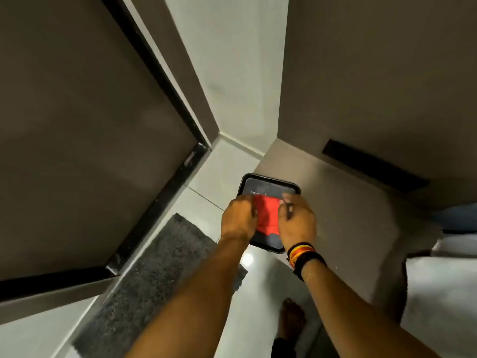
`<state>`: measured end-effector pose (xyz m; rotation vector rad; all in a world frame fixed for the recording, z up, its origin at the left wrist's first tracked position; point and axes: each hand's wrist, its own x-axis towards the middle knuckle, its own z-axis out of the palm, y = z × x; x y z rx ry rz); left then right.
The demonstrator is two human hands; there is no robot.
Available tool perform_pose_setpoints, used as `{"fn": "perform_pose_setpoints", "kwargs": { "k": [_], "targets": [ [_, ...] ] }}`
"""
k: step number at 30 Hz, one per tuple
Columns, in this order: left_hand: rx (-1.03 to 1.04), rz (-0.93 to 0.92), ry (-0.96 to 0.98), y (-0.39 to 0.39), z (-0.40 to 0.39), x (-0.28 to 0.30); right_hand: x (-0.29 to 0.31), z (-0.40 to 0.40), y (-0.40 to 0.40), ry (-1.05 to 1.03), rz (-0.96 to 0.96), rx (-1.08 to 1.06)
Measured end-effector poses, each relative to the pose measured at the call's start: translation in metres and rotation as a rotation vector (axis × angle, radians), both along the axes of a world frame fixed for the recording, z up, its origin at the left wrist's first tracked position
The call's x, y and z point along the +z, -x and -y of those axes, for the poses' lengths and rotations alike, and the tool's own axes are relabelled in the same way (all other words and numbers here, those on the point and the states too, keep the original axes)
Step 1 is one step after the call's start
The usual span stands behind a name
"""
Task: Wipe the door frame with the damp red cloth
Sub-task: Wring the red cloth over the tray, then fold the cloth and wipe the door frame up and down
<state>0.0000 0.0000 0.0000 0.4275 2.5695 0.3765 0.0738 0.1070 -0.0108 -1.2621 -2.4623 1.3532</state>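
Cloth (267, 214), red, sits between two hands over a black tray (271, 186) on the floor. Left hand (238, 218) and right hand (296, 220) each pinch a side, fingers (289, 202) closed on it. Both arms reach down. Door frame (160, 73) stands left.

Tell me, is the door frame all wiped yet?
Not yet. Done so far: nothing on the frame that shows. In hand: the left hand and right hand hold the red cloth over the black tray on the ledge. Left: wiping the black door frame, which no hand touches.
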Motion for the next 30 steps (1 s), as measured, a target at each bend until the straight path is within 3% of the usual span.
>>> {"fn": "perform_pose_setpoints", "kwargs": {
  "k": [4, 6, 13, 17, 23, 30],
  "targets": [
    [0.145, 0.077, -0.009, 0.007, 0.005, -0.057, -0.065, -0.002, 0.003, 0.208, 0.204, 0.008],
    [0.191, 0.100, -0.032, 0.010, 0.005, -0.085, -0.094, -0.003, 0.009, 0.216, 0.254, 0.038],
    [0.318, 0.085, -0.095, 0.012, 0.001, -0.142, -0.147, -0.008, 0.033, 0.218, 0.263, -0.131],
    [0.482, 0.204, -0.233, 0.014, 0.004, -0.140, -0.146, -0.016, 0.041, 0.406, 0.216, -0.227],
    [0.577, 0.139, -0.421, 0.016, 0.017, -0.081, -0.080, -0.012, 0.044, 0.454, -0.030, -0.220],
    [0.611, -0.034, -0.690, 0.041, 0.053, 0.063, 0.073, 0.014, 0.078, 0.587, -0.348, -0.098]
  ]
}}
